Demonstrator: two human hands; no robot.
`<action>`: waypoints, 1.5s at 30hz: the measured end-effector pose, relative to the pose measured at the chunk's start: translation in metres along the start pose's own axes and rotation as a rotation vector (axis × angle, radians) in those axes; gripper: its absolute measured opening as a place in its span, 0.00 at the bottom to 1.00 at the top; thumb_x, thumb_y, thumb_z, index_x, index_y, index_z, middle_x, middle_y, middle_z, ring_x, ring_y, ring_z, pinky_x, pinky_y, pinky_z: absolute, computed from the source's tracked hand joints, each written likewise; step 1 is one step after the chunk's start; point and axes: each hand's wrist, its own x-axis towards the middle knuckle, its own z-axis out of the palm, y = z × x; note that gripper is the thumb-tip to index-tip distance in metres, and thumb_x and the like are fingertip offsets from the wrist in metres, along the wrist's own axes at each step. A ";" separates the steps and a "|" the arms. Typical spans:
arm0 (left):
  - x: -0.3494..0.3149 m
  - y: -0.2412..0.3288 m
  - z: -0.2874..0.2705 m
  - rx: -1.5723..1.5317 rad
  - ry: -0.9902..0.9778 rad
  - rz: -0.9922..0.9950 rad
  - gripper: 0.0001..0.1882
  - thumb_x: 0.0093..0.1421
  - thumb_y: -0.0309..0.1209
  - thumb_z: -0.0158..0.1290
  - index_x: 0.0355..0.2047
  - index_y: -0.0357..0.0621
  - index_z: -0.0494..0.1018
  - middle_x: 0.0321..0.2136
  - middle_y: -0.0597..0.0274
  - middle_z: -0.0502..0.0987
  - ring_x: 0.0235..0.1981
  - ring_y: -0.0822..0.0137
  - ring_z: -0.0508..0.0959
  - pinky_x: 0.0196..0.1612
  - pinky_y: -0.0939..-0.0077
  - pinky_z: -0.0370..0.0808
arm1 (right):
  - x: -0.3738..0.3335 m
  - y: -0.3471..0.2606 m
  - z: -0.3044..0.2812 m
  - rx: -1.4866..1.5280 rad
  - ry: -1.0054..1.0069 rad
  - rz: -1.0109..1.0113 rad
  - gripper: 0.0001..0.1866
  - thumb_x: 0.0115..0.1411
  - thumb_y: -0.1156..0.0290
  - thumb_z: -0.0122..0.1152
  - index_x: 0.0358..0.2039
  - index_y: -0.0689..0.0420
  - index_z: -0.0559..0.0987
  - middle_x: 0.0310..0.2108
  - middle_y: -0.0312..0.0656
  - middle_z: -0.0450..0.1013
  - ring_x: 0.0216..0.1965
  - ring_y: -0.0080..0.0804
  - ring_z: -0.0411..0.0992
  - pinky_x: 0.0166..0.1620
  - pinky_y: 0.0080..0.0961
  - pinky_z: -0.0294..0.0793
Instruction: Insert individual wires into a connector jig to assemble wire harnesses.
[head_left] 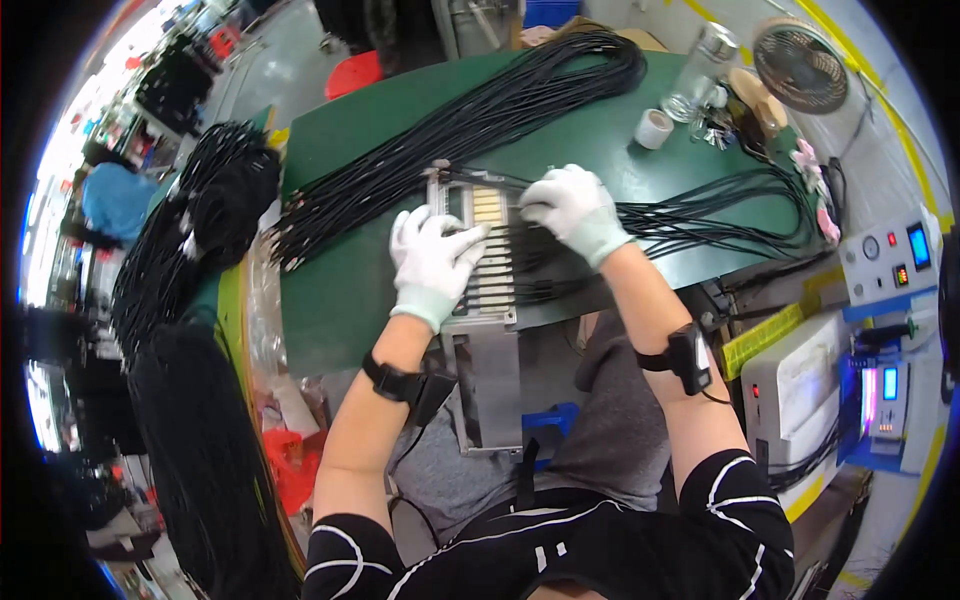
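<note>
A metal fixture [487,318] with a row of slots stands at the table's near edge. Black cable ends lie side by side in its lower slots; pale yellowish blocks show in the upper ones. My left hand [432,262], in a white glove, rests over the fixture's left side, fingers spread and one fingertip on the slots. Right of the fixture, my gloved right hand [572,208] has its fingers pinched together at a black cable [540,243], blurred by motion. The exact grip is partly hidden. More cables [710,215] run from there into a loop on the right.
A long bundle of black cables [470,105] crosses the green table [335,325]. Further cable bundles [200,420] hang at the left. A white roll [654,129], a clear bottle [700,72] and a fan [800,65] stand far right. Machines with displays [885,255] are at the right.
</note>
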 end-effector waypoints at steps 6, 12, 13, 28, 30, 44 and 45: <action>-0.019 -0.004 -0.013 0.052 -0.092 0.042 0.11 0.55 0.29 0.61 0.39 0.47 0.85 0.39 0.61 0.80 0.50 0.54 0.72 0.58 0.60 0.67 | 0.011 -0.028 0.034 -0.177 0.072 -0.008 0.06 0.45 0.60 0.62 0.16 0.44 0.80 0.18 0.36 0.75 0.27 0.38 0.76 0.32 0.38 0.74; -0.028 -0.048 -0.023 0.000 -0.217 0.112 0.14 0.66 0.32 0.55 0.48 0.36 0.79 0.41 0.53 0.77 0.44 0.55 0.76 0.56 0.61 0.70 | 0.026 -0.053 0.051 -0.161 0.067 -0.039 0.08 0.49 0.58 0.63 0.22 0.46 0.82 0.25 0.32 0.79 0.34 0.36 0.78 0.37 0.34 0.73; -0.026 -0.045 -0.016 -0.021 -0.233 0.140 0.14 0.66 0.32 0.55 0.48 0.36 0.79 0.41 0.53 0.77 0.44 0.55 0.76 0.56 0.61 0.70 | 0.025 -0.054 0.051 -0.051 0.112 -0.053 0.09 0.49 0.57 0.63 0.22 0.47 0.81 0.24 0.35 0.79 0.32 0.38 0.79 0.37 0.36 0.73; -0.036 -0.042 -0.031 -0.562 0.144 -0.517 0.13 0.70 0.26 0.51 0.51 0.29 0.74 0.49 0.53 0.78 0.50 0.64 0.77 0.56 0.70 0.74 | 0.019 -0.072 0.008 0.292 -0.257 -0.034 0.08 0.51 0.64 0.60 0.29 0.51 0.83 0.30 0.46 0.80 0.33 0.48 0.80 0.38 0.43 0.79; -0.022 -0.019 -0.006 -0.648 0.191 -0.612 0.10 0.67 0.26 0.55 0.46 0.33 0.77 0.45 0.59 0.79 0.44 0.66 0.78 0.53 0.74 0.74 | -0.002 -0.020 0.008 0.312 -0.184 0.057 0.08 0.53 0.66 0.61 0.33 0.51 0.82 0.30 0.46 0.79 0.35 0.50 0.78 0.39 0.46 0.78; -0.044 -0.047 -0.027 -0.241 0.176 -0.512 0.13 0.66 0.39 0.55 0.36 0.43 0.81 0.37 0.58 0.83 0.43 0.57 0.79 0.56 0.65 0.70 | 0.011 -0.033 0.012 0.155 -0.205 -0.160 0.09 0.59 0.59 0.62 0.30 0.49 0.84 0.28 0.39 0.78 0.37 0.43 0.76 0.45 0.39 0.75; -0.043 -0.046 -0.027 -0.232 0.151 -0.487 0.12 0.67 0.37 0.54 0.37 0.43 0.82 0.38 0.58 0.83 0.43 0.58 0.79 0.55 0.66 0.70 | 0.010 -0.030 0.011 0.140 -0.220 -0.156 0.09 0.59 0.59 0.61 0.30 0.49 0.84 0.28 0.39 0.78 0.37 0.43 0.76 0.45 0.40 0.75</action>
